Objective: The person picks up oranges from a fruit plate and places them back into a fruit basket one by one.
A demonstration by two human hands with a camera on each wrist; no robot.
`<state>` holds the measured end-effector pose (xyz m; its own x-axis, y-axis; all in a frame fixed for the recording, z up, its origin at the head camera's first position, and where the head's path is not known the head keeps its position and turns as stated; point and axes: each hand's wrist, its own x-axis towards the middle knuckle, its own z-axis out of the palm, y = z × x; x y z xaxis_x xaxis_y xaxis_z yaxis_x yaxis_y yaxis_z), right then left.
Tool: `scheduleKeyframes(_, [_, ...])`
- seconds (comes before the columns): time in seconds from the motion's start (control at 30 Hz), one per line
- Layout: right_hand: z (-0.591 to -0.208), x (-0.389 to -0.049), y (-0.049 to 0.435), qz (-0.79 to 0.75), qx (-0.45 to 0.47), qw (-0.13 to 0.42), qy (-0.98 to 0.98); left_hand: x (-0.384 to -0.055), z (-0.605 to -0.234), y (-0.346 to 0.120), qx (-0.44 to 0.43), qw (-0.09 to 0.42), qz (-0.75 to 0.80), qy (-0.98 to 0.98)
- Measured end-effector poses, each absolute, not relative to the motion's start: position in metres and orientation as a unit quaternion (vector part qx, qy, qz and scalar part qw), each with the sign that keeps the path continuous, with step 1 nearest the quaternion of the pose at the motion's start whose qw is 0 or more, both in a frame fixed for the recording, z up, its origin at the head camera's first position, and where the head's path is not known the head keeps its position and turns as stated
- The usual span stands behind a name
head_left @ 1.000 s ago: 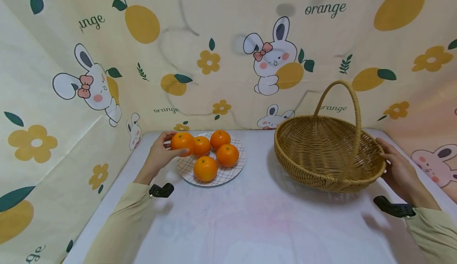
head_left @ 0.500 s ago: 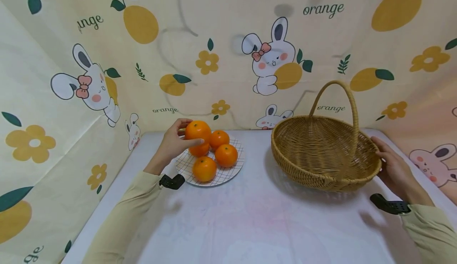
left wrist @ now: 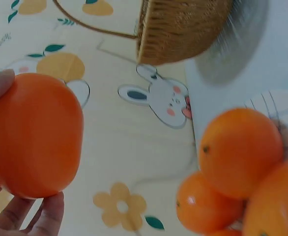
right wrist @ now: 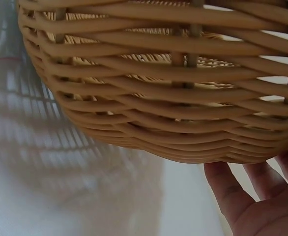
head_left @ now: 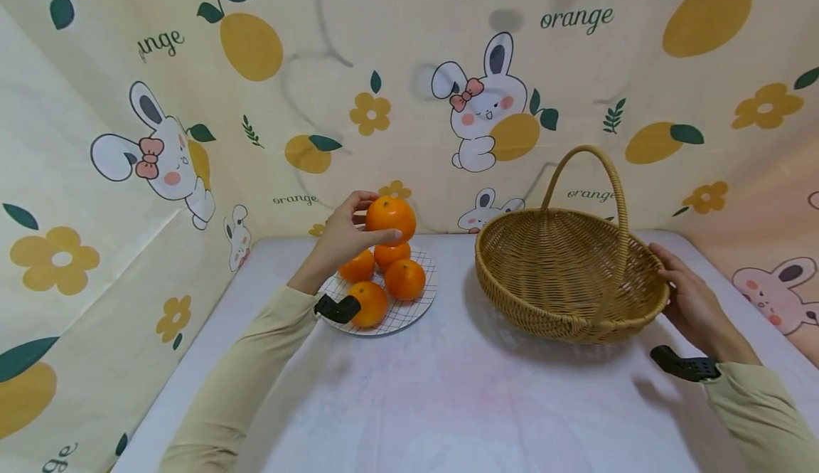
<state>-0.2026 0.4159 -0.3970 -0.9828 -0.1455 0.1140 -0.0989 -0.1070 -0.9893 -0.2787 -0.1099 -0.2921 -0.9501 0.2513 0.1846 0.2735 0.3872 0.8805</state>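
My left hand holds an orange up above the back of the plate, thumb on one side and fingers on the other; the left wrist view shows this orange from close up. Below it, a round white plate with a grid pattern carries several more oranges. To the right stands a brown wicker basket with a tall arched handle, nothing lying in it. My right hand grips its right rim; in the right wrist view the fingers meet the woven edge.
A white table carries the plate and basket. Behind it hangs a cloth backdrop printed with rabbits, oranges and flowers, continuing along the left side. A black band sits on my right wrist.
My left hand has lifted the orange off the plate's left side and moved it right and up. The basket has shifted slightly left together with my right hand.
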Motion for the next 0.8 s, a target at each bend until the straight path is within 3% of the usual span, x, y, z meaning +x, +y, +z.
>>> scheduleKeyframes(0.8, [-0.396,-0.206,0.41,-0.717,-0.09,0.021,0.691,-0.303,-0.271,0.002,-0.268,-0.007,-0.539,-0.798])
